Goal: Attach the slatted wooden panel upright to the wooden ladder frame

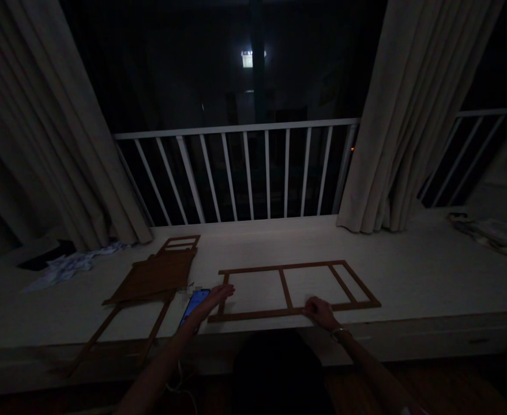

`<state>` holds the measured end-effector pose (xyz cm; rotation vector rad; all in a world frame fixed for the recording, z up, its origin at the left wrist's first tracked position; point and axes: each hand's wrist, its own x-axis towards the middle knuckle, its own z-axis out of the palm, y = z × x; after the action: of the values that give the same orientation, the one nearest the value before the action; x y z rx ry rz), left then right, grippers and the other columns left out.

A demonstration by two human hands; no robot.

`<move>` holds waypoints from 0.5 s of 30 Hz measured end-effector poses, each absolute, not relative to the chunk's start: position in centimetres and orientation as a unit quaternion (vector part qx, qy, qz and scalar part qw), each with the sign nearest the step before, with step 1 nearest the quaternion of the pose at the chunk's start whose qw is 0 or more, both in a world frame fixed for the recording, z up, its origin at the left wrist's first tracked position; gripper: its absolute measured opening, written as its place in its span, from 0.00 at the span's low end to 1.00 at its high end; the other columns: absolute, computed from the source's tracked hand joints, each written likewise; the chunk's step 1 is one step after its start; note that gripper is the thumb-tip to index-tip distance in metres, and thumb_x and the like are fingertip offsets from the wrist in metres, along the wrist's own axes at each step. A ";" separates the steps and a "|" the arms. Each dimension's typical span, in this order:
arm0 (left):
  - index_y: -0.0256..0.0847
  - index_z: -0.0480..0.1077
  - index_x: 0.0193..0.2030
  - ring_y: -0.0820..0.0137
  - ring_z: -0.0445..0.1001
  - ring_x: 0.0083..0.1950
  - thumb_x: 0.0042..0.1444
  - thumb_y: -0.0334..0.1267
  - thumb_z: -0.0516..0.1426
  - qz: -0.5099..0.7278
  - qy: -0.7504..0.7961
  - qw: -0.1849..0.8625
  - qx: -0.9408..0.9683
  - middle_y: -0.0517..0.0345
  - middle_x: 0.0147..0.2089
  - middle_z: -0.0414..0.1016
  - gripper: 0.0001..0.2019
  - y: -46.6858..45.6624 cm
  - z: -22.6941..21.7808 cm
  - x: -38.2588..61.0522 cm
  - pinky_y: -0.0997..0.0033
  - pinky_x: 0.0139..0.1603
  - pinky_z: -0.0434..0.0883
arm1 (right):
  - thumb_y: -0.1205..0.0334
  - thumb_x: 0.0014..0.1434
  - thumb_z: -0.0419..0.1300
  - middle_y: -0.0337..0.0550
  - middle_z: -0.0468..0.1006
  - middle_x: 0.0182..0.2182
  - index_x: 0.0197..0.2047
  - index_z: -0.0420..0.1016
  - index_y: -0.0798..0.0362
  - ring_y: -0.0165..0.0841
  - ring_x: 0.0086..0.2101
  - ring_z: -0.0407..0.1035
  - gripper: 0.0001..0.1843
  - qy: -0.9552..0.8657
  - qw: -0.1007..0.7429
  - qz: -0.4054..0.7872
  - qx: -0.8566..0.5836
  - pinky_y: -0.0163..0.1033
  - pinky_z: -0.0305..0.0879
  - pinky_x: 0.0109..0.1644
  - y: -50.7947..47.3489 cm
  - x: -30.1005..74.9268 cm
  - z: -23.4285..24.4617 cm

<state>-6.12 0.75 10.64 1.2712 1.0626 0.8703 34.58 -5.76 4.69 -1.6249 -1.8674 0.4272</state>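
Note:
A wooden frame (284, 288) with crossbars lies flat on the pale ledge (253, 248) in front of me. My left hand (219, 294) is over its left end, fingers stretched out and holding nothing. Fingers curled together, my right hand (319, 312) is at the frame's near rail; what is in them, if anything, is hidden. Under my left wrist lies a phone (196, 302) with a lit blue screen. Farther left is a second wooden piece (158, 274) with a brown panel and open slatted ends, its legs reaching over the ledge's front edge.
Beige curtains (378, 144) hang on both sides of a dark window with a white railing (244, 127). Crumpled cloth (71, 265) lies at the left, and more cloth (493, 233) at the far right. A white cable (179, 386) hangs below the ledge.

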 end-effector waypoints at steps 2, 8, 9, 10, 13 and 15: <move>0.34 0.66 0.46 0.61 0.67 0.51 0.50 0.46 0.53 0.408 0.434 0.604 0.529 0.43 0.51 0.67 0.20 2.0 12.3 -8.2 0.62 0.53 0.60 | 0.48 0.45 0.55 0.38 0.71 0.25 0.27 0.69 0.51 0.32 0.29 0.63 0.14 -0.707 0.309 0.162 -0.615 0.37 0.56 0.36 -5.6 34.6 4.5; 0.30 0.67 0.38 0.68 0.73 0.39 0.52 0.30 0.49 0.588 0.467 0.618 0.233 0.45 0.40 0.72 0.09 5.6 13.5 -15.9 0.72 0.40 0.70 | 0.46 0.44 0.56 0.38 0.71 0.26 0.29 0.69 0.52 0.32 0.29 0.64 0.17 -0.715 0.287 0.146 -0.620 0.38 0.56 0.37 -4.3 35.0 2.3; 0.30 0.66 0.36 0.69 0.73 0.36 0.52 0.27 0.48 0.597 0.499 0.603 0.174 0.47 0.36 0.72 0.08 5.9 13.2 -17.0 0.73 0.36 0.71 | 0.45 0.44 0.55 0.38 0.71 0.26 0.29 0.69 0.52 0.32 0.29 0.64 0.18 -0.717 0.287 0.145 -0.618 0.38 0.56 0.37 -4.2 35.1 2.0; 0.29 0.66 0.35 0.70 0.73 0.34 0.52 0.26 0.47 0.599 0.513 0.596 0.150 0.47 0.34 0.72 0.08 6.1 12.8 -18.0 0.74 0.33 0.71 | 0.45 0.44 0.55 0.38 0.71 0.26 0.28 0.69 0.52 0.32 0.29 0.64 0.18 -0.719 0.289 0.145 -0.616 0.37 0.56 0.36 -4.0 35.1 1.8; 0.30 0.64 0.33 0.71 0.72 0.29 0.53 0.25 0.45 0.606 0.531 0.582 0.116 0.51 0.29 0.70 0.08 5.8 11.5 -20.1 0.74 0.28 0.70 | 0.45 0.44 0.55 0.38 0.71 0.25 0.29 0.69 0.52 0.32 0.28 0.64 0.18 -0.717 0.299 0.144 -0.613 0.37 0.56 0.36 -3.9 34.8 1.8; 0.32 0.64 0.32 0.71 0.71 0.27 0.54 0.25 0.44 0.616 0.534 0.570 0.100 0.53 0.27 0.69 0.09 5.5 10.7 -20.9 0.74 0.26 0.70 | 0.45 0.44 0.55 0.38 0.71 0.25 0.29 0.69 0.52 0.32 0.28 0.64 0.18 -0.713 0.305 0.145 -0.614 0.38 0.57 0.36 -4.0 34.5 2.3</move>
<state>-20.89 5.51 10.72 0.2347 1.2544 1.4470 34.45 -4.00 2.31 -1.6273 -1.8887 0.3830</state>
